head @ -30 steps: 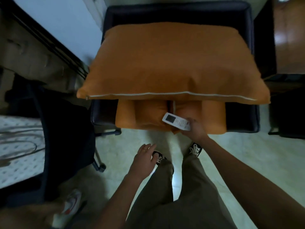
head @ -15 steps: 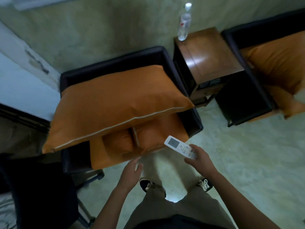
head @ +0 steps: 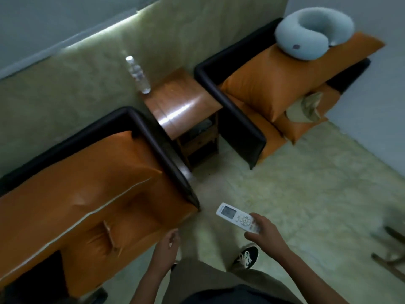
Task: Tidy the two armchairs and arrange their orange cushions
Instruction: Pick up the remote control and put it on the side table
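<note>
Two hands show at the near edge. The right hand (head: 266,234) grasps a white remote (head: 236,217) by its button end, with the screen end pointing far and left above the pale floor (head: 306,194). The left hand (head: 168,245) is blurred; its fingers look loosely bent and hold nothing, just beside the front of the near armchair (head: 168,159). Below the right wrist a black shoe (head: 246,257) with white laces stands on the floor. The near armchair, black-framed, fills the left side. A large orange cushion (head: 72,194) with a pale seam lies across it, covering most of an orange seat cushion (head: 135,235) whose front edge sticks out beneath. At the near right edge a few wooden legs (head: 390,251) show, too cropped to tell what they belong to. Farther back, between the two armchairs, stands a glossy wooden side table (head: 182,106), and a clear plastic bottle (head: 138,75) stands upright on its far left corner by the wall. The far armchair (head: 232,106) sits at the right. A second large orange cushion (head: 269,84) lies tilted across it. On its far end rests a grey neck pillow (head: 306,34). A crumpled pale thing (head: 309,106), cloth or paper, lies on the orange seat pad (head: 304,128) in front.
</note>
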{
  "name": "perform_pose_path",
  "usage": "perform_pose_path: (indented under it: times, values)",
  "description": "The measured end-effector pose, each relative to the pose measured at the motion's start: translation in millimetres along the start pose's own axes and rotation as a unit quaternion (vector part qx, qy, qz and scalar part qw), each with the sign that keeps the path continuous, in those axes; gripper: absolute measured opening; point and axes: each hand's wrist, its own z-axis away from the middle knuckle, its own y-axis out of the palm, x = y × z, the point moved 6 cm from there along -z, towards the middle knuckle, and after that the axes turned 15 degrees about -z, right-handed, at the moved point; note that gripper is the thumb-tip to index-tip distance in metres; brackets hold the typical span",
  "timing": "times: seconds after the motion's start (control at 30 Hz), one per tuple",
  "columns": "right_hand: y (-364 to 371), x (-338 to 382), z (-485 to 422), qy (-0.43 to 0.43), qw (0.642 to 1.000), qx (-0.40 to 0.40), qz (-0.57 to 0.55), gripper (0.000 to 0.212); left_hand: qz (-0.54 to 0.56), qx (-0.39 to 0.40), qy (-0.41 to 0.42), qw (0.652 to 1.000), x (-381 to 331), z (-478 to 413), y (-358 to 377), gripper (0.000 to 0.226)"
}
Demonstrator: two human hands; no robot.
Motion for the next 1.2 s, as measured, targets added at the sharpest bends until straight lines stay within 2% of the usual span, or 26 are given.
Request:
perform_pose_path:
  times: [0.17,0.4,0.53,0.73,0.83,0.93,1.1,1.2]
  values:
    - [-64.8,-5.8,-12.3,0.015,0.999,-0.029,-0.036,0.060,-0.046,0.019,0.035,0.998,-67.9,-31.0,13.3,0.039]
    - [-116.8,4.3,-72.9,0.022,0.997,-0.052,-0.048,0.061,-0.070,0.018,0.075,0.995,-147.1,-101.7,5.7,0.040]
    - [-135.7,38.3,-132.0,0.003,0.998,-0.046,-0.039,0.065,-0.068,0.019,0.083,0.994,-186.9,-153.9,-6.0,0.041]
    - [-152.7,123.6,-227.3,-0.019,0.999,-0.040,-0.017,0.058,-0.091,0.042,0.080,0.992,-223.7,-231.1,-57.0,0.043]
    - [-150.1,168.3,-281.8,-0.052,0.999,-0.007,0.015,0.055,-0.119,0.048,0.094,0.987,-237.3,-271.4,-88.3,0.042]
    - [-145.6,205.3,-330.2,-0.054,0.998,0.014,0.029,0.064,-0.126,0.042,0.077,0.988,-238.9,-290.8,-115.2,0.044]
    - [-122.9,273.4,-400.7,-0.060,0.995,0.077,0.039,0.066,-0.060,0.044,0.034,0.997,-240.1,-321.8,-143.6,0.045]
    - [-107.9,310.2,-444.3,-0.064,0.989,0.122,0.053,0.066,-0.007,0.004,0.010,1.000,-246.9,-344.7,-165.7,0.041]
